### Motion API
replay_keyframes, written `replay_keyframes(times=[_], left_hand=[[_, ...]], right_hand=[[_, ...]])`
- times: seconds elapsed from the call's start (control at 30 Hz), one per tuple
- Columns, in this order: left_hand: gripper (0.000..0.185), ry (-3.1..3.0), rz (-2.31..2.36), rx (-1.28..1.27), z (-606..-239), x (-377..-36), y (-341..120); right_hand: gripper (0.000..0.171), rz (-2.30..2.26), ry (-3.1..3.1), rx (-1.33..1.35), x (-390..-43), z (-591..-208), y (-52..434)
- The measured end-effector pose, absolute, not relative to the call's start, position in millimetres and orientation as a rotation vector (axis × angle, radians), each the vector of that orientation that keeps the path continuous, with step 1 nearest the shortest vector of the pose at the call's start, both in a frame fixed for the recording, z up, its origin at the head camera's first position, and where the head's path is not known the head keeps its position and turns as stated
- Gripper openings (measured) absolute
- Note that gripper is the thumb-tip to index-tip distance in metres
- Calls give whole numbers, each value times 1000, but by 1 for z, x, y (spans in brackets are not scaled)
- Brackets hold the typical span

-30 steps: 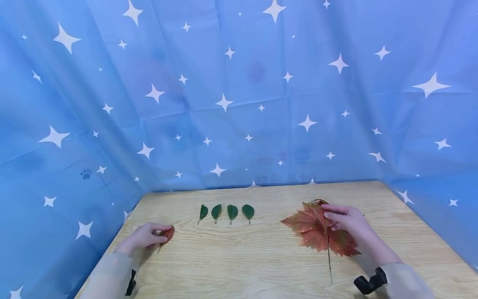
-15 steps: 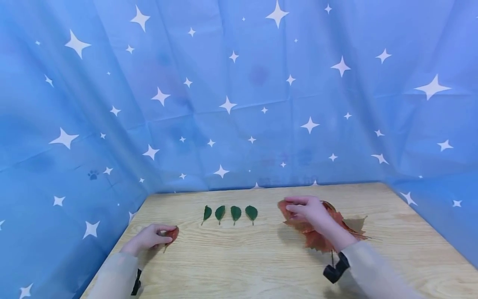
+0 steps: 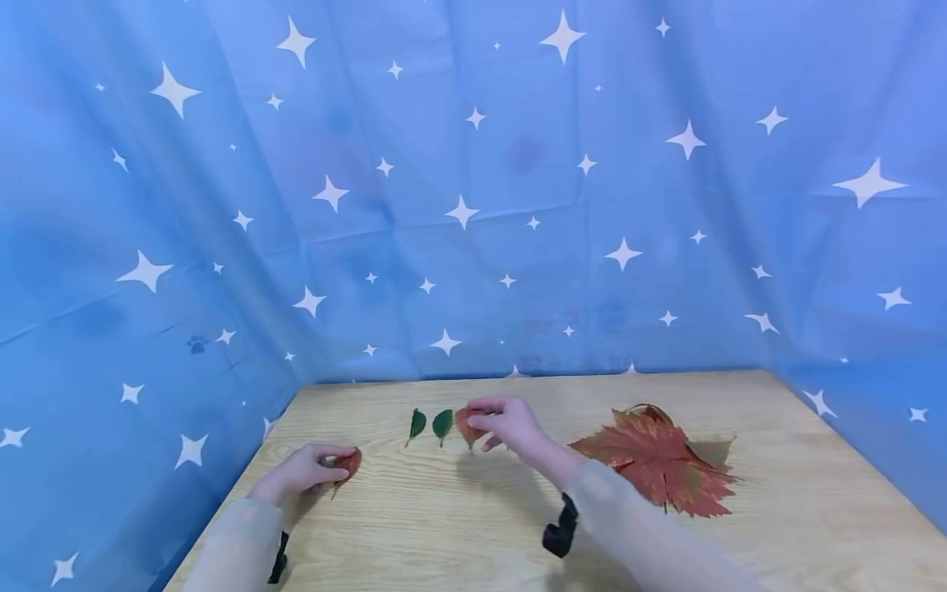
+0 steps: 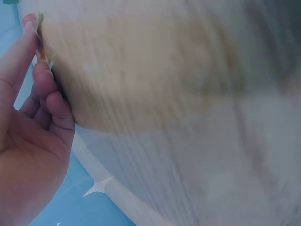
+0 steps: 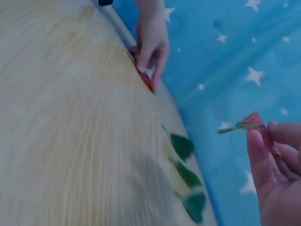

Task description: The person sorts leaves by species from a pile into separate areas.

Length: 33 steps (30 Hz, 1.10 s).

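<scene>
At the table's left side my left hand [image 3: 307,471] pinches a small red leaf [image 3: 349,465] between thumb and fingers, close to the wood. My right hand [image 3: 510,423] holds another small reddish leaf [image 5: 254,119] by thumb and fingertips, raised over the row of green leaves. Two green leaves [image 3: 442,423] show in the head view; the rest of the row is hidden behind the right hand and its leaf. The right wrist view shows three green leaves [image 5: 181,146] lying on the table. In the left wrist view the left hand [image 4: 42,127] shows its leaf edge-on.
A pile of large red-orange maple-like leaves [image 3: 666,469] lies on the right of the wooden table [image 3: 444,526], partly behind the right forearm. A blue curtain with white stars [image 3: 473,205] hangs along the back and sides.
My right hand has moved left from the pile of large leaves, carrying a small reddish leaf to the green row. The left hand keeps its hold on its leaf. The view has shifted slightly.
</scene>
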<state>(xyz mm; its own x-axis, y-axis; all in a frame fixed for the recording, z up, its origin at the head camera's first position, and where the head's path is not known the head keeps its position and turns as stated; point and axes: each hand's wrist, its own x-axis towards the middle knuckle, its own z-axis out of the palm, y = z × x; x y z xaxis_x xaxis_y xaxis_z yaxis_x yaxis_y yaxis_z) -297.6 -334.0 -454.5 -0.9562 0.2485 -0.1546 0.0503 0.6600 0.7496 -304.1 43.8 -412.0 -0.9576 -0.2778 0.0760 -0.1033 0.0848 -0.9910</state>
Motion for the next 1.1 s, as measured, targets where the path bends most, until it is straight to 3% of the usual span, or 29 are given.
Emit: replay_keyframes(times=[0.3,0.73,1.1], left_hand=[[47,2633,1174,254,-454,-305,-324],[46,2673,1157,223,-458,-307,-322],[46,2684,1150,139,-456,-303,-329]], right_hand=[[37,-1991,2088,-373,-304,-436,-28],[33,-1984,2099,-297,-301,-475,-88],[16,-1622,2471,-556,-304,-477,-110]])
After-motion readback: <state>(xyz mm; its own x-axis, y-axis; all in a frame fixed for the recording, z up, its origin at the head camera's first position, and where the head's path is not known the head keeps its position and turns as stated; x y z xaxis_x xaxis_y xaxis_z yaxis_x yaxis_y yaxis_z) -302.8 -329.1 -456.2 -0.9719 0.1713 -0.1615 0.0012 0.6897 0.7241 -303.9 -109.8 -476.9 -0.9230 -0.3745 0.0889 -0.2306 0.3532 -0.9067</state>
